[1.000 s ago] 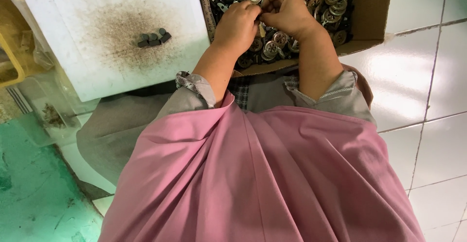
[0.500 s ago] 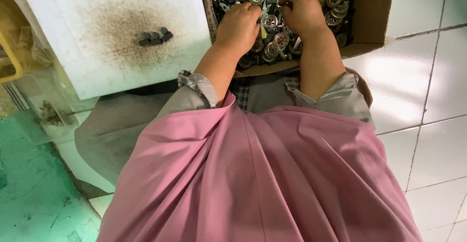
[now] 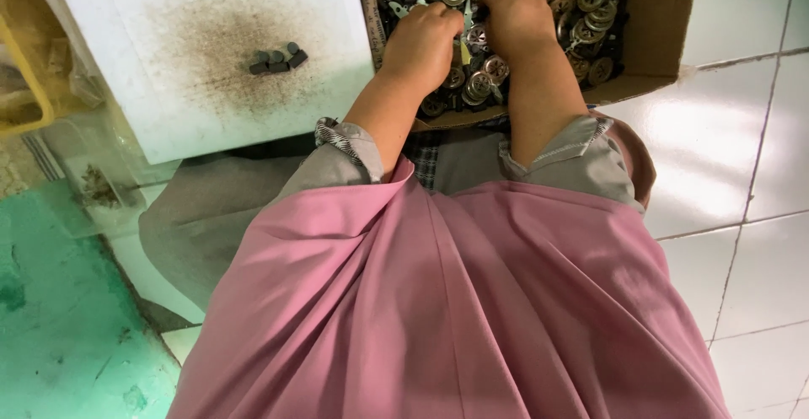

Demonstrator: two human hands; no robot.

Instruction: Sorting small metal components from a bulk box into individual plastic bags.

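Two hands in cardboard box (image 3: pixel 657 14) of round metal discs (image 3: pixel 590 2) | left hand (image 3: pixel 419 44), right hand (image 3: pixel 516 14) knuckles-up, fingers buried, grip cannot be judged | dark small parts (image 3: pixel 276 58) heaped on white board (image 3: pixel 168 90), apparently kept apart.

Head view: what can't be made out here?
- Fingertips of left hand and right hand: buried among the round metal parts, so any grasp is hidden.
- Cardboard box: far side cut off by the top edge.
- Small dark pieces on the white board: too small to identify.
- Yellow object: cut off by the left edge.
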